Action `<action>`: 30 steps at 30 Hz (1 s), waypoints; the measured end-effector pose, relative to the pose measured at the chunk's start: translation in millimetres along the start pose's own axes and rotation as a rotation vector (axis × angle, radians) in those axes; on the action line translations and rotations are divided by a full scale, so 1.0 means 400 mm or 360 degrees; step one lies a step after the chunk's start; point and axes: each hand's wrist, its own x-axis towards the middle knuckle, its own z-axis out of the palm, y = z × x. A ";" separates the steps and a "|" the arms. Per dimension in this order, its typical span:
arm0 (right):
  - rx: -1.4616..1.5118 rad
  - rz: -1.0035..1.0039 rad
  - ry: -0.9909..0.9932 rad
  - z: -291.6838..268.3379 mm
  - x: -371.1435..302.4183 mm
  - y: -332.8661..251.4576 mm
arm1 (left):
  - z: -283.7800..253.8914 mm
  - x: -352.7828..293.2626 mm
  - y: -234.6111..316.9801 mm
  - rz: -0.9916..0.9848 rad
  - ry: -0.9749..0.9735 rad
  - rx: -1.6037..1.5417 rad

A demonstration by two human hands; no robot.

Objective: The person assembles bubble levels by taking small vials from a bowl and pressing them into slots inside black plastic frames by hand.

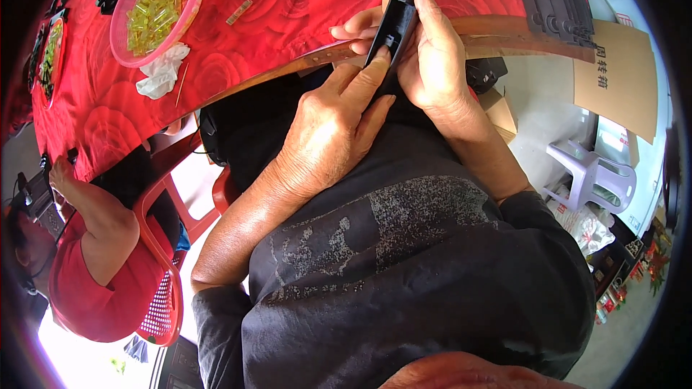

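Observation:
A long, narrow black plastic part (398,20) with a hollow channel and a bracket-like end is held up at the table's near edge. My right hand (440,65) grips it, thumb along its right side and fingertips showing behind it on the left. Against the lower end of the channel presses a fingertip of my left hand (324,130); its thumb lies close to that end and the other fingers are curled. What lies under that fingertip is hidden.
A pink basket (115,37) of yellow-green clear pieces stands on the red cloth (249,43), beside crumpled white tissue (163,72). Black parts (551,0) lie at the far right. A person in red (108,281) sits at left. Cardboard (620,79) and a pale stool (587,173) stand at right.

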 end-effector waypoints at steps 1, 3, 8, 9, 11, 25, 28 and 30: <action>0.0006 0.0001 0.0004 0.000 0.002 0.000 | -0.002 0.000 -0.003 -0.0003 -0.0007 0.0001; 0.0054 -0.0001 0.0035 -0.001 0.005 -0.003 | -0.004 0.000 -0.011 0.0021 -0.0018 0.0003; 0.0034 -0.0026 0.0067 -0.008 0.011 -0.006 | -0.004 0.016 -0.014 0.0061 -0.0002 0.0014; 0.0014 -0.0039 0.0061 -0.009 0.013 -0.005 | -0.006 0.018 -0.014 0.0064 -0.0001 0.0023; -0.0106 -0.0093 0.0036 0.003 0.012 -0.006 | -0.008 0.021 -0.015 0.0051 -0.0014 0.0024; -0.0218 -0.0156 0.0012 0.015 0.009 0.029 | -0.010 0.055 -0.018 -0.0029 -0.0027 -0.0042; -0.0095 -0.0111 -0.0046 0.020 0.014 0.020 | -0.008 0.060 -0.016 0.0003 -0.0025 -0.0010; -0.0166 -0.0076 0.0049 0.043 0.014 0.008 | -0.008 0.065 -0.014 0.0019 -0.0021 0.0016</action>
